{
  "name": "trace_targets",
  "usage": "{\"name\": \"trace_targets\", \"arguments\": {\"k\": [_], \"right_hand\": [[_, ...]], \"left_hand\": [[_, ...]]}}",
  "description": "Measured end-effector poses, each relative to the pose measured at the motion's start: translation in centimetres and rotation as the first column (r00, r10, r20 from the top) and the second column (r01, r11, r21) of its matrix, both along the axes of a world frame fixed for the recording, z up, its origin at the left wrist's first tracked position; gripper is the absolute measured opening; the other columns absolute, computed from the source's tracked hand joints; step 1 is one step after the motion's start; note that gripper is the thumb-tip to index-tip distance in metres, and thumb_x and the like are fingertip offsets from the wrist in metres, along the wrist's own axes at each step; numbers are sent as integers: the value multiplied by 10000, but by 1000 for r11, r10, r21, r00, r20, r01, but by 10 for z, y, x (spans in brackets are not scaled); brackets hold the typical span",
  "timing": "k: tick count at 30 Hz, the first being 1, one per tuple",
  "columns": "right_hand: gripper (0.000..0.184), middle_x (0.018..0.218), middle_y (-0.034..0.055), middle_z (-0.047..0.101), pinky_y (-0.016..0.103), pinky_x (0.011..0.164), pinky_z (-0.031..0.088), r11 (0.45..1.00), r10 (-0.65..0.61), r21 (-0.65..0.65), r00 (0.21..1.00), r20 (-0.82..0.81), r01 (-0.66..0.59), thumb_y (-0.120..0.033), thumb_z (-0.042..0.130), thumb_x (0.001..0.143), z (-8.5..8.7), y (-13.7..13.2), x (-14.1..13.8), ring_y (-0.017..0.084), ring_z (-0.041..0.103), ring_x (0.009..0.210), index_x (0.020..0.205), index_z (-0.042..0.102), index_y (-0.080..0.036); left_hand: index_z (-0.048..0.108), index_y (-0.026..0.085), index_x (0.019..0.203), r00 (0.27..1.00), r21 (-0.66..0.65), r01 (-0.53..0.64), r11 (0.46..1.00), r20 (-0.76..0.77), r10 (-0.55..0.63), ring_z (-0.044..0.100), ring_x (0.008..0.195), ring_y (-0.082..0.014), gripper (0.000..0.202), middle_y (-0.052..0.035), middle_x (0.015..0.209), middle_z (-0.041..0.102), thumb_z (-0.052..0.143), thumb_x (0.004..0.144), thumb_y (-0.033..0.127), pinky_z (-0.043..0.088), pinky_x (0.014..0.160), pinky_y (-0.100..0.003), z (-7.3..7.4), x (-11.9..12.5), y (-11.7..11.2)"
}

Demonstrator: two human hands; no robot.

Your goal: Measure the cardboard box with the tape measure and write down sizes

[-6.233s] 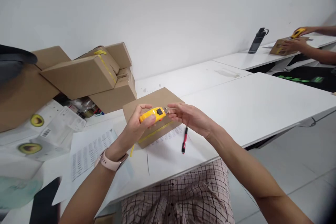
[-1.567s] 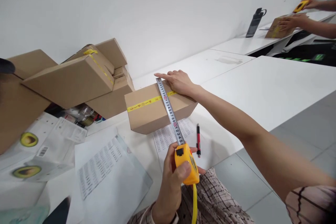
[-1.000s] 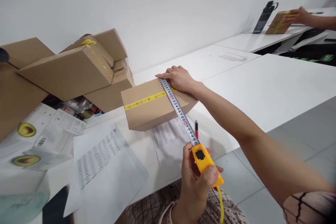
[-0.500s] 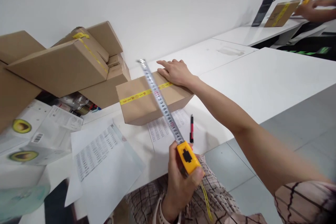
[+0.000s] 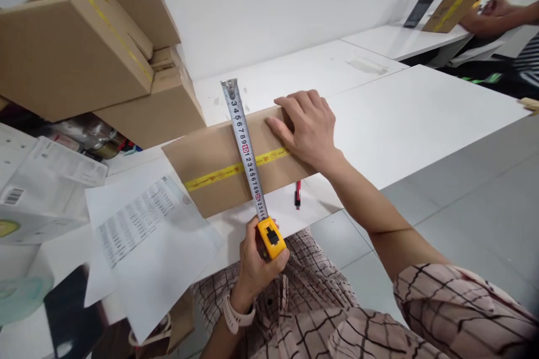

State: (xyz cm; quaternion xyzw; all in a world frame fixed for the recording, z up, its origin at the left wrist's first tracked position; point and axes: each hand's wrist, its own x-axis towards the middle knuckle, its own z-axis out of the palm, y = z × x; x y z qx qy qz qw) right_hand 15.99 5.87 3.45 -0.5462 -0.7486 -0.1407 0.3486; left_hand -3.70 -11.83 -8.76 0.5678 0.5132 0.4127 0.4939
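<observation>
My left hand [image 5: 254,275] grips a yellow tape measure [image 5: 275,248] near the table's front edge. Its blade [image 5: 253,174] stretches away from me across the short side of a closed cardboard box [image 5: 202,154], and the hooked tip sticks out past the far edge. Yellow printed packing tape [image 5: 219,178] runs along the box's top. On the right part of the box lies my right hand [image 5: 311,132], its thumb on the top and its fingers bent at the far edge. A red and black pen [image 5: 298,196] is on the table just in front of the box.
Stacked cardboard boxes [image 5: 143,106] stand at the left, above printed sheets [image 5: 164,252] and white packaging [image 5: 46,179]. A dark phone-like slab [image 5: 73,311] lies lower left. On the far table [image 5: 421,47] are a dark bottle [image 5: 425,0], another taped box [image 5: 452,9] and a co-worker's arm [image 5: 497,21].
The box has tilted toward me, showing more of its top. My left hand has shifted left with the tape measure, and the blade lies straighter across the box. My view has turned somewhat.
</observation>
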Motion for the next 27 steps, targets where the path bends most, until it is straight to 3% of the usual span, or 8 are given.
{"name": "trace_targets", "arguments": {"k": [6, 9, 13, 17, 19, 22, 25, 27], "right_hand": [[510, 1287, 163, 609, 545, 1008, 366, 997, 77, -29, 996, -38, -78, -567, 371, 999, -57, 8, -7, 378, 482, 1261, 1312, 602, -238], [490, 1353, 150, 599, 520, 1049, 358, 989, 129, -63, 989, -65, -134, -528, 351, 1018, -72, 16, -11, 338, 475, 1305, 1319, 608, -238], [568, 1289, 109, 649, 508, 1083, 362, 974, 158, -114, 945, -285, -198, -565, 230, 1047, -47, 11, -8, 280, 537, 1255, 1251, 651, -244], [829, 1173, 91, 686, 404, 852, 542, 880, 243, -133, 673, -699, -456, -730, 47, 977, 6, -1, 6, 214, 666, 987, 1365, 587, -235], [810, 1122, 63, 692, 340, 718, 555, 841, 298, -58, 551, -779, -537, -810, 167, 931, 28, -8, 12, 179, 677, 855, 1378, 583, -277], [551, 974, 2, 687, 272, 545, 490, 824, 394, 89, 452, -800, -560, -751, 507, 893, 49, -24, 17, 118, 616, 665, 1175, 697, -318], [335, 782, -28, 640, 248, 440, 413, 817, 432, 195, 352, -831, -542, -610, 668, 876, 49, -43, 17, 75, 503, 504, 902, 718, -279], [285, 720, -33, 623, 252, 422, 406, 811, 410, 180, 323, -853, -556, -550, 682, 893, 35, -57, 16, 73, 487, 469, 851, 690, -268]], "left_hand": [[447, 233, 1312, 999, 8, 20, 1000, -35, -20, 723, 1029, -270, 668, -107, 1196, 704, 752, 723, 311, 597, 864, -383, 5, -2, 1], [461, 237, 1308, 999, 20, -3, 1000, -54, 4, 733, 992, -268, 669, -100, 1171, 714, 754, 715, 332, 603, 834, -374, 5, 0, 1], [456, 229, 1323, 992, 27, -17, 1000, -128, 20, 736, 963, -267, 723, -90, 1116, 729, 776, 688, 362, 606, 806, -363, 2, -1, 0], [439, 225, 1342, 974, 75, 28, 997, -225, -10, 732, 936, -264, 767, -83, 1076, 731, 792, 673, 348, 608, 778, -357, 1, -2, 0], [439, 222, 1337, 951, 132, 76, 988, -309, -32, 728, 901, -259, 762, -79, 1063, 723, 793, 675, 353, 609, 767, -361, 3, -1, -1], [455, 227, 1319, 909, 220, 136, 966, -415, -33, 721, 861, -249, 736, -66, 1049, 707, 791, 674, 344, 605, 762, -360, 7, 1, -1], [456, 243, 1327, 913, 226, 156, 962, -405, -53, 708, 814, -217, 716, -48, 1050, 689, 787, 697, 321, 598, 729, -329, 8, 1, -4], [419, 248, 1380, 935, 206, 142, 968, -349, -63, 708, 889, -219, 760, -71, 1145, 663, 788, 718, 311, 595, 771, -330, 4, 1, -6]]}}
